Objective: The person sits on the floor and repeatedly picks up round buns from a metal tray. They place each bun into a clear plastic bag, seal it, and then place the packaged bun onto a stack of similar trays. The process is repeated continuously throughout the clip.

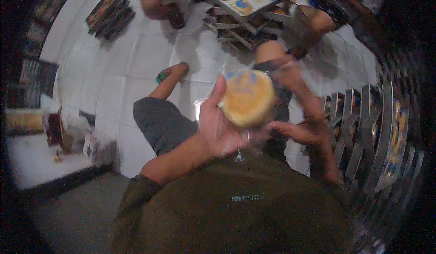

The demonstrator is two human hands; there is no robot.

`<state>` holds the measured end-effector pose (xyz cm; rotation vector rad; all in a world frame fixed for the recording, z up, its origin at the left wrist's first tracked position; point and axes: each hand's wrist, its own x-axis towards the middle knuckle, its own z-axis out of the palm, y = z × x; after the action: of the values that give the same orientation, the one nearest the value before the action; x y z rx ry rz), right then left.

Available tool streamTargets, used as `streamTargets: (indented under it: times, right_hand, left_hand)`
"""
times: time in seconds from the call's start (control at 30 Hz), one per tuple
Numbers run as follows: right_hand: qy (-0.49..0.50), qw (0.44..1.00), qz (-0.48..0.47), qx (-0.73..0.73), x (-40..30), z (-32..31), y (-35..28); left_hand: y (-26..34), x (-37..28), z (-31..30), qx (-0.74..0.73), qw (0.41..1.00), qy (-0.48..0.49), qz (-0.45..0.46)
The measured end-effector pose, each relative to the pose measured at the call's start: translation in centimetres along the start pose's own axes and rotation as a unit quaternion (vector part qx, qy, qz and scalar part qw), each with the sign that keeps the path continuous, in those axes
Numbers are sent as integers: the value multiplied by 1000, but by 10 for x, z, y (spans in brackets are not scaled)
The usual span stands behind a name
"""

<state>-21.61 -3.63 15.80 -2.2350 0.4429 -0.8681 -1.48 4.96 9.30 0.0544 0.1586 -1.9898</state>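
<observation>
A round, golden bread bun in clear plastic film with blue print rests in my left hand. The palm lies under the bun and the thumb stands up along its left side. A twisted or gathered end of the clear film hangs below the palm. Just right of the bun is my right hand, strongly blurred. Its thumb points towards the bun's lower edge and its fingers reach up beside the upper right; whether they grip the film is unclear.
Ahead, a tray of similar wrapped buns tops crisscrossed trays. More stacked trays with packed goods rise at right. Dark stacked trays stand on the tiled floor at far left. Two people are near the front trays. A white table bears small items.
</observation>
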Motion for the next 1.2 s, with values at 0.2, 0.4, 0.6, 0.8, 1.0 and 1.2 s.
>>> streamTargets:
  times: [0.2, 0.4, 0.6, 0.8, 1.0, 1.2]
  right_hand:
    - [-16, 929, 357, 92, -56, 8, 64]
    - [138, 885, 427, 126, -79, 19, 133]
    - [159, 893, 377, 188, -63, 31, 140]
    - [275, 744, 443, 417, -47, 31, 128]
    - [278, 764, 414, 409, -41, 21, 119]
    - [327, 750, 430, 382, -31, 17, 102]
  left_hand:
    - [8, 21, -82, 376, 889, 250, 78]
    - [34, 76, -95, 617, 729, 281, 93]
    - [33, 72, -76, 604, 739, 256, 152]
    - [45, 72, -57, 482, 800, 313, 170]
    - [45, 76, -38, 603, 730, 220, 236]
    - [54, 80, -24, 598, 727, 225, 252]
